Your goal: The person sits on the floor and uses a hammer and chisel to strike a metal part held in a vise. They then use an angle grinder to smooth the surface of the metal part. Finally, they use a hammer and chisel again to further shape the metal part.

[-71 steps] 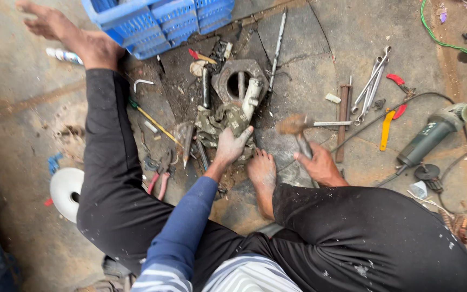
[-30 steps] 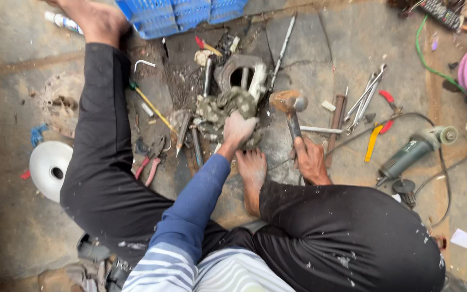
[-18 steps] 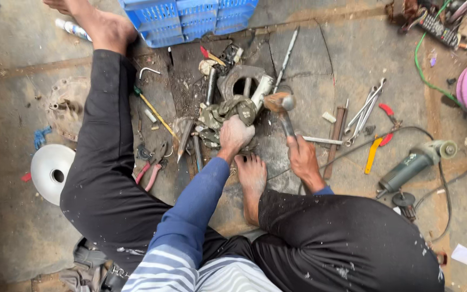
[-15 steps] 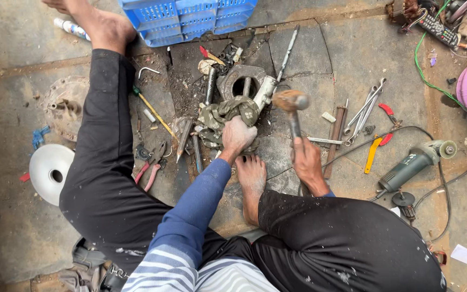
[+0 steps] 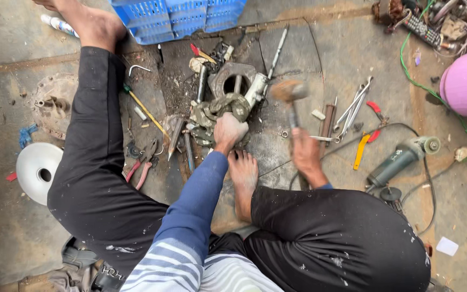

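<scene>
The left hand point(image 5: 229, 130) presses down on the greasy metal casting point(image 5: 220, 111), fingers wrapped over its near edge. The right hand point(image 5: 306, 157) grips a hammer point(image 5: 289, 92), blurred, just right of the casting. A glancing blow could strike the steadying fingers or the bare foot point(image 5: 242, 176) below the casting.

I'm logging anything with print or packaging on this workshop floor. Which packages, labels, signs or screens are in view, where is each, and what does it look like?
Tube or small bottle: top left on the floor, beside the foot; slim, white with coloured bands.
Slip of paper: lower right on the floor; small, white, roughly square.
Blue crate: top centre; slatted plastic, no label visible.
No signs or screens in view.
</scene>
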